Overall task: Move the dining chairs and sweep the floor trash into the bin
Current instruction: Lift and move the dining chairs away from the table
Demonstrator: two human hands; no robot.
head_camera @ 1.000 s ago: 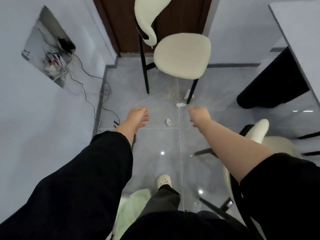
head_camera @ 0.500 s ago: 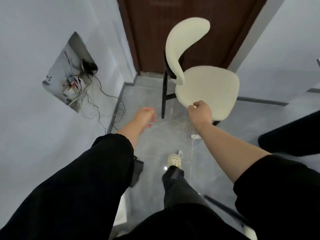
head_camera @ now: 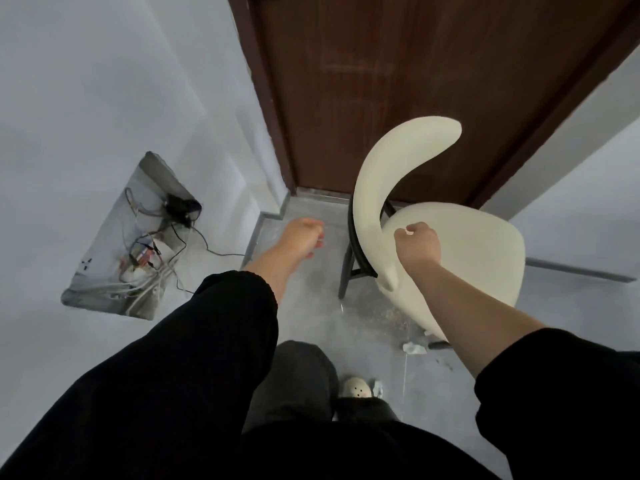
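Observation:
A cream dining chair [head_camera: 474,258] with black legs stands in front of a brown door, its curved backrest toward the left. My right hand [head_camera: 417,247] hovers over the rear of the seat, just right of the backrest, with curled fingers; no grip on the chair shows. Out over the floor to the left of the chair, my left hand [head_camera: 303,237] holds nothing, its fingers loosely bent. Floor trash lies under and before the chair: scattered crumbs [head_camera: 388,315], a crumpled paper scrap [head_camera: 414,348], and another scrap [head_camera: 378,388] beside my slipper.
The brown door [head_camera: 398,81] closes off the far end. A wall recess [head_camera: 138,244] on the left holds tangled cables, one trailing onto the grey floor [head_camera: 311,313]. White walls narrow the space on both sides. My slippered foot [head_camera: 356,388] stands just before the chair.
I have stepped closer to the chair. My right hand moved from the seat's front edge to over the rear of the seat beside the backrest. The left hand stayed empty.

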